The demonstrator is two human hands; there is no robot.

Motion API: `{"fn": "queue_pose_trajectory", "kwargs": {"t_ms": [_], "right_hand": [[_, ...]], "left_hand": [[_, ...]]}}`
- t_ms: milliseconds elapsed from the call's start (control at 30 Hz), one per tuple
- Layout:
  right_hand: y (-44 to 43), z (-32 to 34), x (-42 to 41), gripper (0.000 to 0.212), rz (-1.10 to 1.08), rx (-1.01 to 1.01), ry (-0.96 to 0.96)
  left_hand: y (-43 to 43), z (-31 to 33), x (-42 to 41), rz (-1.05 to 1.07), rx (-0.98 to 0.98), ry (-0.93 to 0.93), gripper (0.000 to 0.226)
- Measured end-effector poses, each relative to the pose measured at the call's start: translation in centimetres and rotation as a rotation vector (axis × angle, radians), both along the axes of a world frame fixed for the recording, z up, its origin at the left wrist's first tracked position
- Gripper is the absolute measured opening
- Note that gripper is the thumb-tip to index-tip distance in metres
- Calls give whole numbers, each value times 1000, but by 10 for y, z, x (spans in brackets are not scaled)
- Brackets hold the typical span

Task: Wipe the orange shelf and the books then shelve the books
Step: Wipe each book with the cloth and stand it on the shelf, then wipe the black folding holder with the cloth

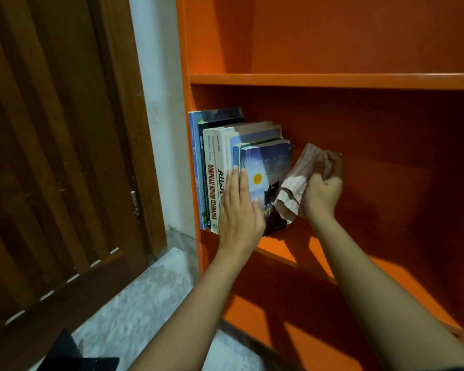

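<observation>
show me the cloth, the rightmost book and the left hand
cloth (292,192): head view, on its striped hanging folds
rightmost book (268,163): head view, on its blue front cover
left hand (239,210): head view, on the back of the hand

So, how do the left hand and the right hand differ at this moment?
The left hand lies flat with straight fingers against the books; the right hand is curled. The left hand holds nothing; the right hand grips a striped cloth. The left hand is at the spines, the right hand beside the rightmost cover. Both reach into the orange shelf.
</observation>
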State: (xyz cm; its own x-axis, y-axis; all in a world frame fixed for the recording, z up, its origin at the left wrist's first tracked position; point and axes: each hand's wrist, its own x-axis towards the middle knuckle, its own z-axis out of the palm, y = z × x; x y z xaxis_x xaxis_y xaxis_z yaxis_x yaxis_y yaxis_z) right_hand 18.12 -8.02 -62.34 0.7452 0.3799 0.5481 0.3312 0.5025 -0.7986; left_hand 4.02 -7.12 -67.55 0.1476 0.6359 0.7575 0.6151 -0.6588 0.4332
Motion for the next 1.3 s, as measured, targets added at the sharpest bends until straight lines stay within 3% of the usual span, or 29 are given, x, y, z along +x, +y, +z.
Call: {"fn": "queue_pose_trajectory", "kwargs": {"t_ms": [100, 333, 500, 700, 1000, 1167, 1300], "right_hand": [[-15, 14, -14, 19, -7, 10, -44], [-22, 27, -74, 12, 93, 31, -385], [-12, 10, -149, 9, 223, 15, -498], [18, -66, -226, 8, 436, -184, -562], [77, -248, -294, 11, 748, -619, -531], [93, -324, -314, 13, 862, -876, -532], [96, -364, -320, 17, 949, -1006, -501]], "left_hand": [[-12, 15, -18, -35, -24, -14, 53], [-23, 44, -99, -23, 10, 9, 39], [-16, 26, -175, 92, -128, -30, 38], [4, -50, -262, 286, -346, 6, 38], [30, -211, -381, 526, -820, 155, 43], [39, -291, -429, 435, -998, 169, 49], [48, -320, -441, 292, -1114, 127, 50]]}}
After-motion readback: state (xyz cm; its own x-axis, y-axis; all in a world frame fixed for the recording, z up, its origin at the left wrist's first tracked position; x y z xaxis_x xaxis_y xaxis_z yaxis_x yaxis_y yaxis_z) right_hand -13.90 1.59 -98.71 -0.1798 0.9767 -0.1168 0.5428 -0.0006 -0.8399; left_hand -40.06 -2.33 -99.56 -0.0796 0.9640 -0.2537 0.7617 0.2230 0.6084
